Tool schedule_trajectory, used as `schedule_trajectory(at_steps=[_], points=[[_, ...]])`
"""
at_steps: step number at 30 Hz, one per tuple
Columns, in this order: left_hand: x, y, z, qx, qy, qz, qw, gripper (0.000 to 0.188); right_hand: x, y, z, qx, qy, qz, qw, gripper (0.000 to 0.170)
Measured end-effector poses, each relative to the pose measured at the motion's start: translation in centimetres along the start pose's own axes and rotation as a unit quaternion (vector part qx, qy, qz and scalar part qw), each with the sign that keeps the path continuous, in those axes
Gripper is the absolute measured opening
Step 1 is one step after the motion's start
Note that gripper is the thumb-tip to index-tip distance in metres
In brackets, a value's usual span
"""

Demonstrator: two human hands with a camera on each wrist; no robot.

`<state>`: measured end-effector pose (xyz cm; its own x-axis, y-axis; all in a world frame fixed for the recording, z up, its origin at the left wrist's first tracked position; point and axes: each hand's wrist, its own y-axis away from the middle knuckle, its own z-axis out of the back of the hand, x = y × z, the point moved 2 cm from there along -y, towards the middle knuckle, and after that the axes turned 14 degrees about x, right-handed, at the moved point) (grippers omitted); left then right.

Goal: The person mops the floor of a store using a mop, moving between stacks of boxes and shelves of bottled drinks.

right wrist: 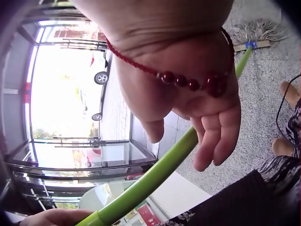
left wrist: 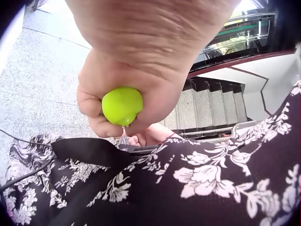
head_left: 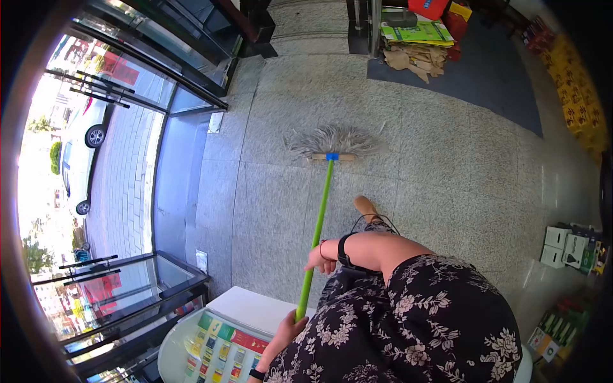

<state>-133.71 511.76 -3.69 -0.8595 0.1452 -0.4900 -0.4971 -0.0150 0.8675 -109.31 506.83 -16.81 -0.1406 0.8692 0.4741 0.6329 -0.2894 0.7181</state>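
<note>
A mop with a grey string head [head_left: 338, 137], a blue clamp and a green handle [head_left: 321, 214] stretches across the floor, its strings fanned out on the tiles. Round the handle's upper end curls my left hand [head_left: 288, 335]; the rounded green tip [left wrist: 122, 106] pokes out of that fist [left wrist: 131, 70] in the left wrist view. Further down the handle is my right hand [head_left: 322, 256], which holds it loosely. From the right wrist, the handle [right wrist: 160, 181] passes between the thumb and the partly bent fingers of this hand [right wrist: 183, 94].
A glass-topped display counter [head_left: 255, 306] stands close on the left, near glass doors [head_left: 143, 281]. Flattened cardboard [head_left: 418, 60] lies by a dark mat [head_left: 485, 96] at the top right. Boxes [head_left: 568, 247] line the right side. One foot [head_left: 365, 207] shows below the mop head.
</note>
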Motion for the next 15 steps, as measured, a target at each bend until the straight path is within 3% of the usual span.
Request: schedule_trajectory(at_steps=[3, 7, 13, 15], points=[[-7.6, -1.6, 2.4, 0.016, 0.005, 0.051, 0.999, 0.036, 0.3, 1.0, 3.6, -0.045, -0.015, 0.023, 0.999, 0.057], [-13.3, -7.2, 6.3, 0.015, 0.048, 0.076, 0.996, 0.035, 1.0, 3.3, 11.0, -0.092, -0.048, 0.036, 0.994, 0.058], [-23.8, -17.5, 12.1, 0.054, 0.042, 0.039, 0.997, 0.029, 1.8, 9.9, 23.3, -0.248, -0.116, 0.092, 0.957, 0.048], [-28.0, -20.7, 13.6, 0.046, 0.022, 0.037, 0.998, 0.029, 1.8, 11.4, 27.9, -0.287, -0.121, 0.058, 0.949, 0.047]])
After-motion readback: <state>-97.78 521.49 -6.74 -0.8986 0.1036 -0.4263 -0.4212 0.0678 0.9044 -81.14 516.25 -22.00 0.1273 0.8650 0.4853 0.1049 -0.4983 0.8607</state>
